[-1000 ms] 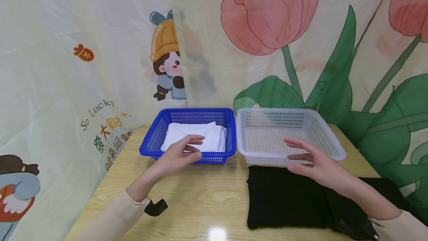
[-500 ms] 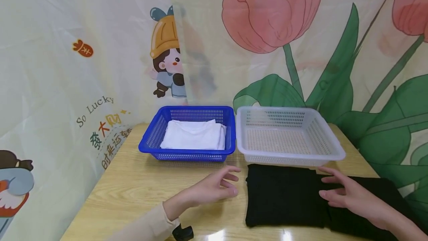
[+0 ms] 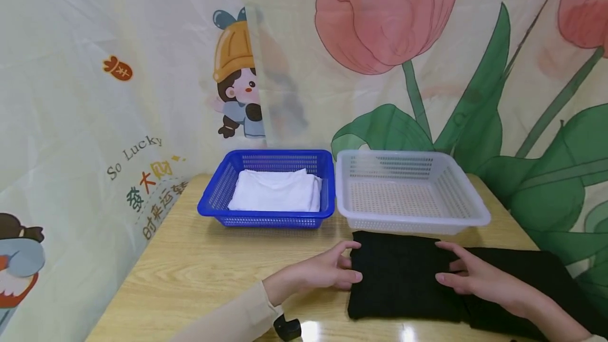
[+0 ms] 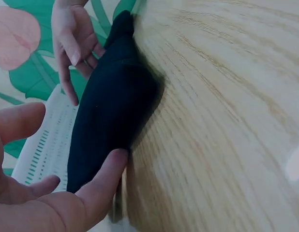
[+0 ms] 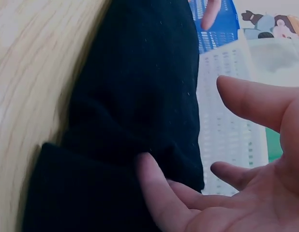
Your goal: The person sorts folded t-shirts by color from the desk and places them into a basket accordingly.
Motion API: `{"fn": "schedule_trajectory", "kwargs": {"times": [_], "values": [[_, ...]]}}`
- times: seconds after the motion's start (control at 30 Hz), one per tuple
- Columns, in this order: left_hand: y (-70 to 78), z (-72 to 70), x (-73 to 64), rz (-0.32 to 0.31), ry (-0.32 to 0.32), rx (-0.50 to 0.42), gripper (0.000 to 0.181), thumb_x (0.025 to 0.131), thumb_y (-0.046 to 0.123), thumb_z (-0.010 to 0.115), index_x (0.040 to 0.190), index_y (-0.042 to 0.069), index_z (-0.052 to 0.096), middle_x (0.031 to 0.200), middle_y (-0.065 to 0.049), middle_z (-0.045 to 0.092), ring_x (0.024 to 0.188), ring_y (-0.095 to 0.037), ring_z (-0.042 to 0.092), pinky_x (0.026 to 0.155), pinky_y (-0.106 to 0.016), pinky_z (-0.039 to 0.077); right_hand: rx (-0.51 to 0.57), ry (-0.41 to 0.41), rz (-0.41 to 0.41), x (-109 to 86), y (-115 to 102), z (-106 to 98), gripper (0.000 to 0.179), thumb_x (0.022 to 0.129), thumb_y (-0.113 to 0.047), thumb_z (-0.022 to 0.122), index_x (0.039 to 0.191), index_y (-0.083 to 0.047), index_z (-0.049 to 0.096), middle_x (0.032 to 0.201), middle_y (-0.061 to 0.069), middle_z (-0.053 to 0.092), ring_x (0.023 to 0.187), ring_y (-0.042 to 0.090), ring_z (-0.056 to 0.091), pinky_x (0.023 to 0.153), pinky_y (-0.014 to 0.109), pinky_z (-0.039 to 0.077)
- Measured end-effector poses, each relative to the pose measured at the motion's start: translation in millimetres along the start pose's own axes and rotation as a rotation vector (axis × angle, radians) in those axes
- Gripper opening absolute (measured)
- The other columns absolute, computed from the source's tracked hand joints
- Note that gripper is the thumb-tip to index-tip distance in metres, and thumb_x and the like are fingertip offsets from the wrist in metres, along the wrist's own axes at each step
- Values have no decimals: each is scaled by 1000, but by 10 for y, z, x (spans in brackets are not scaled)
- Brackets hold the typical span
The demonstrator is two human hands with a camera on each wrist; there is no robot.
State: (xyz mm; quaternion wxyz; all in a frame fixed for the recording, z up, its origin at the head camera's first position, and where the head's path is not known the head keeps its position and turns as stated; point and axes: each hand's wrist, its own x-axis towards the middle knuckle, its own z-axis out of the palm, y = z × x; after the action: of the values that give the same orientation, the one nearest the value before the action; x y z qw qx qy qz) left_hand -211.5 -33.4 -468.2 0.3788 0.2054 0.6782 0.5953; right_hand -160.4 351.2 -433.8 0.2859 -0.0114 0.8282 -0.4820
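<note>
A folded black cloth point(image 3: 399, 278) lies flat on the table, a second black cloth point(image 3: 532, 273) beside it on the right. My left hand point(image 3: 323, 271) is at the left edge of the first cloth, thumb and forefinger spread apart along that edge. Over its right side is my right hand point(image 3: 480, 276), fingers spread, thumb low near the place where the two cloths meet. In the right wrist view the thumb point(image 5: 156, 183) appears to touch the black fabric. Neither hand is curled round the cloth.
Behind the cloths stands a white perforated basket point(image 3: 413, 220). To its left is a blue basket point(image 3: 266, 220) with a folded white cloth point(image 3: 275, 191) in it. A printed curtain point(image 3: 294, 67) hangs behind the wooden table point(image 3: 204, 263).
My left hand has moved from in front of the blue basket right and down to the black cloth's left edge. The right hand has come down from the white basket to the cloth's right side.
</note>
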Motion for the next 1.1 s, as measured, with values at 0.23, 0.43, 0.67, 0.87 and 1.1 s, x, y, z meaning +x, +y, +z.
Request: {"fn": "schedule_trajectory", "kwargs": {"times": [0.23,0.43,0.67,0.87,1.1], "values": [[-16,56,103,-2,2,16,73,100,13,74,162,24,37,108,-16,56,98,-21,67,94,-37,59,29,-21,-32,80,41,82,84,111,-33,57,168,-2,3,155,47,24,140,61,34,104,64,48],[8,91,112,5,44,63,73,96,8,78,158,24,43,99,-12,55,85,-18,58,77,-30,51,108,-33,-72,132,78,167,82,111,-28,57,168,-3,3,128,32,40,113,43,45,87,49,47],[-26,135,116,-14,62,-28,73,95,4,77,157,26,43,107,-13,52,89,-19,58,80,-32,53,283,-75,-66,159,156,310,85,109,-19,62,171,-15,3,165,37,-29,148,67,-23,103,91,18],[-62,170,147,19,59,-14,77,93,0,79,155,28,43,128,-9,57,104,-20,64,95,-33,53,259,-40,-156,211,205,421,81,107,-17,66,170,-15,15,170,30,12,152,50,20,108,57,45],[34,245,91,46,83,18,75,93,2,80,153,33,46,129,-6,58,107,-20,64,99,-37,54,159,46,-166,79,112,385,78,105,-21,68,169,-15,23,171,23,17,150,46,24,110,61,38]]}}
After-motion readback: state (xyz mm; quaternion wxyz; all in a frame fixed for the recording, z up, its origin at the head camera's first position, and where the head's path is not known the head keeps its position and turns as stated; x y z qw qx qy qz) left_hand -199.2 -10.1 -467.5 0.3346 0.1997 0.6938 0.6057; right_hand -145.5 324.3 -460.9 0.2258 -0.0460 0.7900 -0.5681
